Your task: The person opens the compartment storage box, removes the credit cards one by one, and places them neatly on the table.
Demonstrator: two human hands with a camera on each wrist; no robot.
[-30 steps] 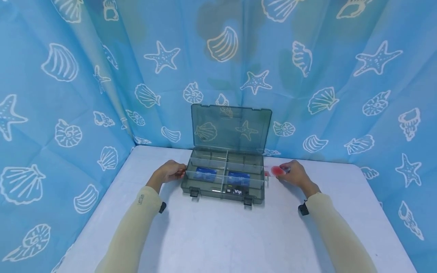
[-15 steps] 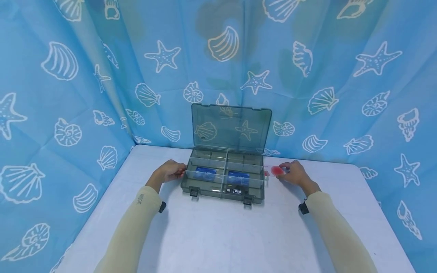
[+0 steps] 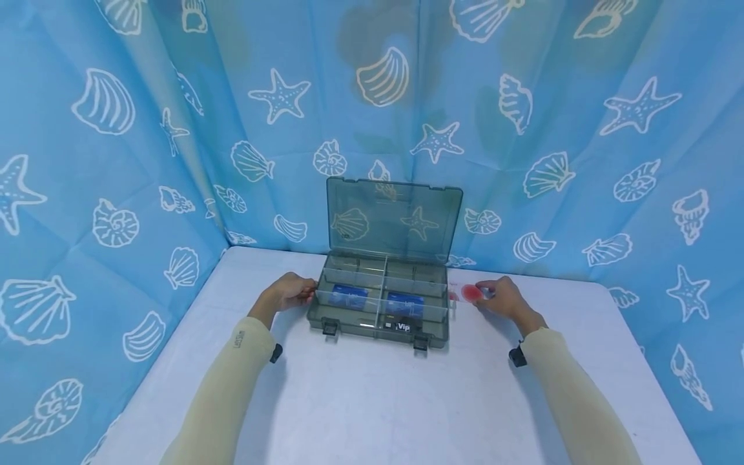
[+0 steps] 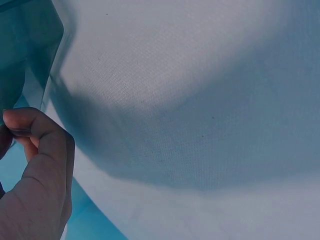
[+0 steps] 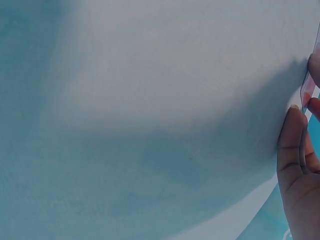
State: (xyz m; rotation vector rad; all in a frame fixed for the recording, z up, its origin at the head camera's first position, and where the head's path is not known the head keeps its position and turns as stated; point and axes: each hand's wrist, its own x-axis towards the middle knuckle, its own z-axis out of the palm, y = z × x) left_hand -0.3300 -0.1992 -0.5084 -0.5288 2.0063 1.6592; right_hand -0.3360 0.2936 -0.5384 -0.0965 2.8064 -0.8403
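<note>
Open compartment box on white table, one hand at each end

The table [image 3: 372, 400] carries the grey box [image 3: 380, 310], lid raised. Left hand [image 3: 289, 292] rests curled against the box's left wall, grip unclear. Right hand [image 3: 504, 298] pinches a red-marked card [image 3: 468, 293] just beside the box's right wall

Most of what I see is the white table [image 5: 150, 75], lit above and shadowed lower down. At the right edge my right hand [image 5: 300, 170] pinches a thin clear card with a red patch [image 5: 307, 95] (edge-on, so its face is hard to read), fingers [image 5: 291, 145] lying along it. Blue cloth [image 5: 265, 225] shows beyond the table's rim.
</note>
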